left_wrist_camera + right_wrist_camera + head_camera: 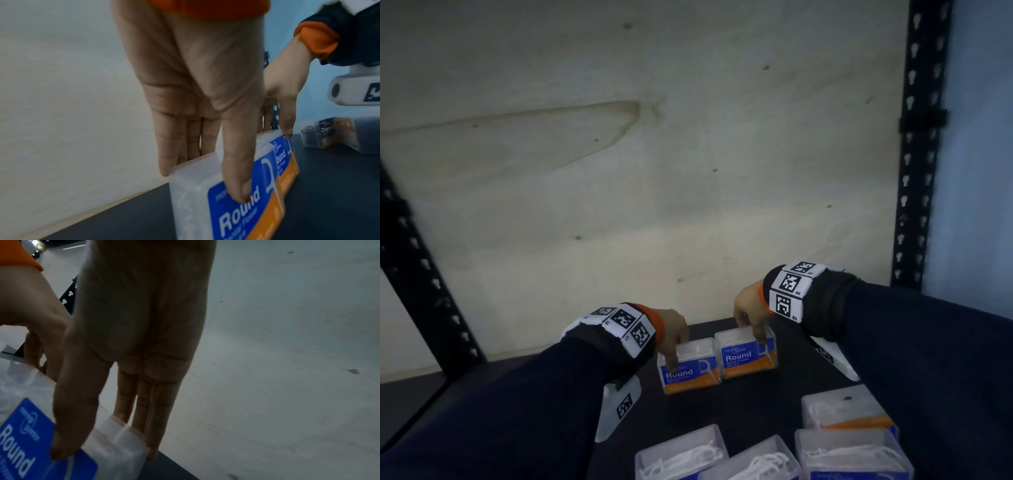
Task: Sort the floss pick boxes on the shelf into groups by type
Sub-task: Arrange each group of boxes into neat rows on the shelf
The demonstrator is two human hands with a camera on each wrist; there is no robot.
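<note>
Two clear floss pick boxes with blue and orange "Round" labels stand side by side at the back of the dark shelf (739,404). My left hand (671,337) pinches the left Round box (690,368) from above, thumb on the label and fingers behind it; the left wrist view shows that left Round box (205,191) in the same pinch. My right hand (751,317) pinches the right Round box (748,353) the same way, and the right wrist view shows the thumb on the right Round box (115,449) label. Both boxes touch the shelf.
Several more clear floss boxes (849,452) stand in the near right part of the shelf. A darker "Charcoal"-type box (333,133) sits off to the right. A pale wooden back panel (654,171) rises behind, with black slotted uprights (917,171) at both sides.
</note>
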